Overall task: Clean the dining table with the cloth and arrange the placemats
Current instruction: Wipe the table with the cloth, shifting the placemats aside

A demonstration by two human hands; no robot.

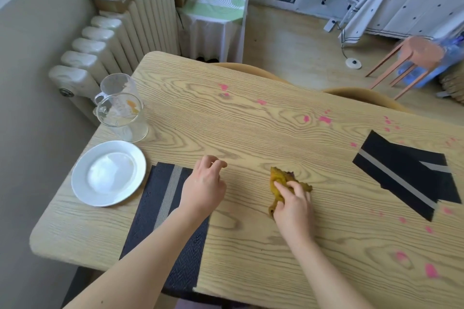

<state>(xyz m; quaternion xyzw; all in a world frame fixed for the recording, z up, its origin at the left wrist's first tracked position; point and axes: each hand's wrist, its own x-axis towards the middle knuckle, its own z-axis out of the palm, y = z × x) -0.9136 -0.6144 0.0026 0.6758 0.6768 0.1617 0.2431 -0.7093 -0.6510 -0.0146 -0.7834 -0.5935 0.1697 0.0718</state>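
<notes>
Cloth [283,183], mustard-yellow and bunched, lies on the bench [251,120] about mid-width, nearer the front edge. Right hand [293,206] sits on top of the cloth, fingers [298,189] curled round the wad and pressing it to the wood. It reads as a wiping grip, bunched so the pressure lands on a small patch. Left hand [203,188] is left of the cloth and well apart from it, its fingers loosely curled and holding nothing. Its wrist is over the inner edge of a dark placemat [150,208] with a grey stripe. Judged: it idles there or steadies the mat; cannot tell if it touches. That mat lies square to the front edge, and its near end seems to run over it. White plate [108,173] is further left of the cloth, just beside the mat. Two clear glass jugs [120,118] stand beyond the plate, far left of the cloth. Right of the cloth and well apart lie two overlapped placemats [401,173], skewed and not yet set straight. Pink smears [325,119] dot the wood beyond and right of the cloth, with more toward the right front. The wood close around the cloth shows none. Judged: wiping is partway, and the cloth's next ground is rightward and away. The skewed mats likely need lifting to reach the marks beside them.
</notes>
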